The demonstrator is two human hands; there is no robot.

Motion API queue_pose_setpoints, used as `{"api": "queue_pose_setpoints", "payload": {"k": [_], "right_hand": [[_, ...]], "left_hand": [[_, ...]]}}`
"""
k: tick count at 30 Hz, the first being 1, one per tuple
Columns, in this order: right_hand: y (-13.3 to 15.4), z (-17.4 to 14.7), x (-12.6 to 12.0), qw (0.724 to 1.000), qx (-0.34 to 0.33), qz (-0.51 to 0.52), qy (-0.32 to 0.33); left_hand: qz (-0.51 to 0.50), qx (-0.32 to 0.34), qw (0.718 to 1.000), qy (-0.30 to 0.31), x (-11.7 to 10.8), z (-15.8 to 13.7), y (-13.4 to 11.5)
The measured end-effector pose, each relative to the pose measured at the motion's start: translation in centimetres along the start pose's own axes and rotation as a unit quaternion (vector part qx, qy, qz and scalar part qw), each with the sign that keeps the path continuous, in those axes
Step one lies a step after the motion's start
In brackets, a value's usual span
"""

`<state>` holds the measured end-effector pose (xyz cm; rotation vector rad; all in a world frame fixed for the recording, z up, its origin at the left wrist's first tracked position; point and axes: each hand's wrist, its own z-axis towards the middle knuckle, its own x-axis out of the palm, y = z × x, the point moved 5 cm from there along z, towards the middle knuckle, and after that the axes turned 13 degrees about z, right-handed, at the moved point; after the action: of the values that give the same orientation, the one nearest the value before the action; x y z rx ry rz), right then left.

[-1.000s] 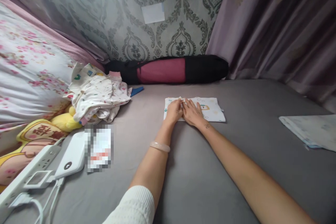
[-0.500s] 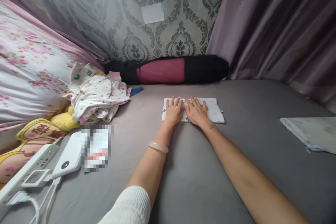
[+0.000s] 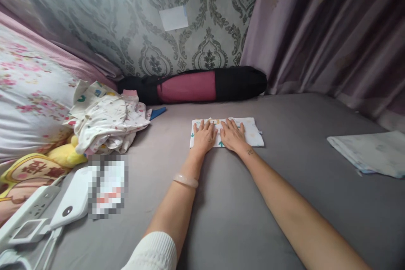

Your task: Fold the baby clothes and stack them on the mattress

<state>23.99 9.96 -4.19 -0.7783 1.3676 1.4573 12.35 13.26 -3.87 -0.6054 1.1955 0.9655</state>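
Observation:
A white printed cloth [image 3: 254, 134], folded into a flat rectangle, lies on the grey bed sheet [image 3: 240, 219]. Green and yellow motifs show on it, and a small tag sticks out at its right edge. Flat on its left part rests my left hand [image 3: 204, 136], fingers spread. My right hand [image 3: 233, 135] lies palm down on its middle, fingers also apart. The two hands are side by side with a narrow gap, and they cover part of the cloth. Neither hand grips it.
At left a heap of printed baby clothes [image 3: 110, 118] sits beside a floral pillow [image 3: 28, 101]. Nearer are a yellow plush toy [image 3: 66, 154], a white power bank [image 3: 76, 198] and a power strip [image 3: 31, 209]. Another folded cloth [image 3: 373, 152] lies right; a black-and-pink bag [image 3: 190, 87] lines the wall.
The view has shifted slightly, so everything sits a little further left. Both hands stay flat on the folded cloth; the left hand's fingers sit slightly lower on it.

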Motion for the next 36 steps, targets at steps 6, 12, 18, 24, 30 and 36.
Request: {"api": "queue_pose_setpoints", "payload": {"k": [6, 12, 18, 24, 30, 36], "right_hand": [[-0.8, -0.2, -0.5, 0.999, 0.032, -0.007, -0.024], [-0.9, -0.4, -0.3, 0.999, 0.032, -0.012, -0.026], [-1.5, -0.2, -0.8, 0.998, 0.049, -0.005, -0.034], [-2.8, -0.1, -0.9, 0.995, 0.094, -0.008, -0.042], [-2.8, -0.1, -0.8, 0.995, 0.092, -0.009, -0.043], [-3.4, -0.2, -1.5, 0.991, 0.109, -0.014, -0.078]], "left_hand": [[0.006, -0.018, 1.000, 0.021, 0.2, -0.1, 0.3], [0.005, -0.020, 0.998, 0.056, 0.4, -0.2, 0.2], [0.012, -0.038, 0.999, 0.016, -0.1, -0.2, 0.4], [0.020, -0.064, 0.997, 0.033, 0.1, -0.3, 0.8], [0.021, -0.058, 0.997, 0.048, 0.5, -0.3, 0.7], [0.027, -0.084, 0.996, 0.021, 0.0, -0.2, 1.1]]}}
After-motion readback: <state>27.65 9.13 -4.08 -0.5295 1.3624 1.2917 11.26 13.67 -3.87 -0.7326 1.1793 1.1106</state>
